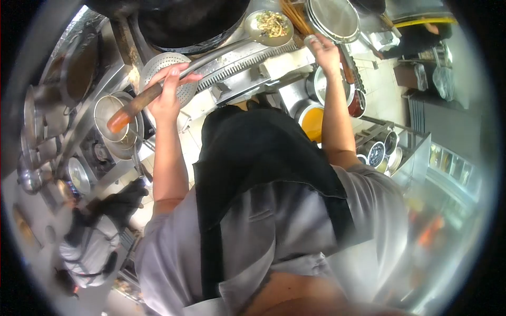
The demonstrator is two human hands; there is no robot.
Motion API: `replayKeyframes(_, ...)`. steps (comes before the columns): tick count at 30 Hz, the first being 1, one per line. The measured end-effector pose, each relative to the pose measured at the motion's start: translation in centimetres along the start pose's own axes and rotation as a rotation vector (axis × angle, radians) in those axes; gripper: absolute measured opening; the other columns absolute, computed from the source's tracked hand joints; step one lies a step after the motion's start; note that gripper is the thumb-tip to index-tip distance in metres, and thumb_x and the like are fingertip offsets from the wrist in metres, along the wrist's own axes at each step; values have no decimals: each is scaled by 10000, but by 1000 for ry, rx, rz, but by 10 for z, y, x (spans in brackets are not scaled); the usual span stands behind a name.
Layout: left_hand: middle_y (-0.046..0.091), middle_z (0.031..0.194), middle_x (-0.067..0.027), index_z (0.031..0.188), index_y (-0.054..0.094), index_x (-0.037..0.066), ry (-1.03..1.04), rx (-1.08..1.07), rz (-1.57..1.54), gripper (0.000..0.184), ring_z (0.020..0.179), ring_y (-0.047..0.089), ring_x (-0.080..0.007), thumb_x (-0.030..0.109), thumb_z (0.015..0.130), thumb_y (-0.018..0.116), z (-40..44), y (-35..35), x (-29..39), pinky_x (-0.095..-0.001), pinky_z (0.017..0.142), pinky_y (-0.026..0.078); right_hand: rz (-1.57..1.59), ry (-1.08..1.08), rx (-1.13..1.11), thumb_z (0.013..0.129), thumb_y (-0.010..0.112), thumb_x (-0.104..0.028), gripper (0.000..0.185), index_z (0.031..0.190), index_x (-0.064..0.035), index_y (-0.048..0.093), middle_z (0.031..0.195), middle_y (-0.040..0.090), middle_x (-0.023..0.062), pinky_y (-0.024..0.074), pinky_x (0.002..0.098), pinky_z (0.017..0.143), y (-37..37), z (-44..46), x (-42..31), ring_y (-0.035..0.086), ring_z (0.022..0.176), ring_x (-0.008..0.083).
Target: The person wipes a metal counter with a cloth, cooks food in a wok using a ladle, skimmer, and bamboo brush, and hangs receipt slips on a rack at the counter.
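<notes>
A long ladle [221, 51] with a wooden handle end is in my left hand [167, 95], whose fingers wrap round the handle. Chopped food with green bits [271, 25] lies in the ladle's bowl, which is beside the rim of a large dark wok [192, 23]. Behind my left hand is a round perforated skimmer [153, 66]. My right hand [326, 55] is closed round a small pale round thing [312, 40], partly covered by the fingers. Close to it are round strainers [337, 20] and a bundle of thin brown sticks [294, 17].
A pot of orange liquid [312, 125] and another metal pot [318, 84] stand below my right forearm. A rack [416, 138] holds several pots at right. At left are a mesh strainer [108, 108] and pans [76, 68]. Other people [92, 250] are at lower left and upper right.
</notes>
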State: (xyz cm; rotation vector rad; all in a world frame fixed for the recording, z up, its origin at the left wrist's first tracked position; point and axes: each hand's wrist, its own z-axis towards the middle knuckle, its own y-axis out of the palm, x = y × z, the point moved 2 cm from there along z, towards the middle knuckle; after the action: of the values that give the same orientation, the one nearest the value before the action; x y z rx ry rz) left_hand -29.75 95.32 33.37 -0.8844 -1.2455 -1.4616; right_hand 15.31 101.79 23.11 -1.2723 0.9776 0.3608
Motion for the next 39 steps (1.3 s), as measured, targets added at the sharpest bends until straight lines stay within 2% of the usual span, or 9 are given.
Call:
replayKeyframes(8, 684, 1006, -271, 1044, 655, -139, 175, 193, 8, 260, 727, 733, -422, 95, 980, 561, -48, 20, 18, -509, 719, 641, -91, -71, -140, 885, 737, -374, 543, 1321, -60, 661, 803, 721, 212, 556, 394, 744, 69, 15, 77, 711, 704, 279)
replayKeyframes(13, 674, 1045, -269, 1078, 641, -106, 203, 302, 68, 242, 721, 729, -428, 104, 985, 564, -78, 29, 22, -531, 730, 639, -122, -187, -196, 911, 662, -399, 588, 1401, -84, 586, 1158, 684, 292, 508, 485, 991, 100, 18, 130, 643, 1123, 451)
replayKeyframes(17, 669, 1048, -278, 1082, 642, -78, 254, 347, 58, 232, 711, 726, -439, 115, 987, 554, -103, 41, 31, -549, 715, 637, -277, -189, -217, 902, 653, -415, 654, 1441, -68, 525, 1343, 585, 296, 503, 494, 1001, 97, 15, 127, 608, 1184, 457)
replayKeyframes(26, 684, 992, -238, 1058, 682, -68, 289, 398, 77, 254, 680, 723, -420, 159, 984, 596, -162, 38, 53, -514, 670, 627, -808, -104, -177, 819, 753, -435, 890, 1444, 74, 376, 1397, 526, 225, 470, 478, 1049, 55, -24, 47, 531, 1285, 390)
replayKeyframes(28, 692, 999, -245, 1058, 692, -68, 308, 360, 48, 258, 715, 735, -399, 166, 996, 600, -191, 21, 55, -514, 709, 621, -830, -449, -369, 843, 690, -566, 737, 1247, 47, 629, 1351, 613, 227, 524, 467, 986, 69, -19, 84, 606, 1248, 340)
replayKeyframes(29, 699, 983, -243, 1058, 695, -69, 345, 351, 113, 251, 741, 742, -399, 154, 997, 599, -203, 17, 68, -499, 722, 616, -862, -337, -547, 860, 646, -602, 723, 1180, 45, 678, 1238, 671, 273, 517, 474, 994, 63, -37, 41, 644, 1186, 378)
replayKeyframes(31, 713, 936, -227, 1017, 713, -89, 324, 379, 85, 241, 759, 754, -377, 128, 979, 614, -237, 6, 94, -440, 730, 612, -838, -584, -895, 863, 629, -623, 732, 1154, 45, 694, 1184, 677, 308, 519, 491, 965, 80, -61, 20, 654, 1114, 454)
replayKeyframes(34, 715, 898, -211, 986, 715, -112, 337, 470, 105, 212, 757, 757, -345, 73, 960, 615, -310, -13, 132, -393, 696, 611, -491, -578, -1510, 879, 718, -479, 585, 1235, -15, 691, 1180, 706, 232, 537, 408, 906, 89, -143, -49, 696, 1057, 336)
replayKeyframes(39, 715, 890, -184, 959, 713, -97, 341, 759, 319, 164, 765, 762, -321, 27, 969, 606, -459, -28, 187, -368, 686, 607, -332, -1055, -1975, 962, 691, -321, 423, 1306, -74, 669, 1191, 720, 141, 537, 353, 882, 115, -325, -154, 697, 1048, 243)
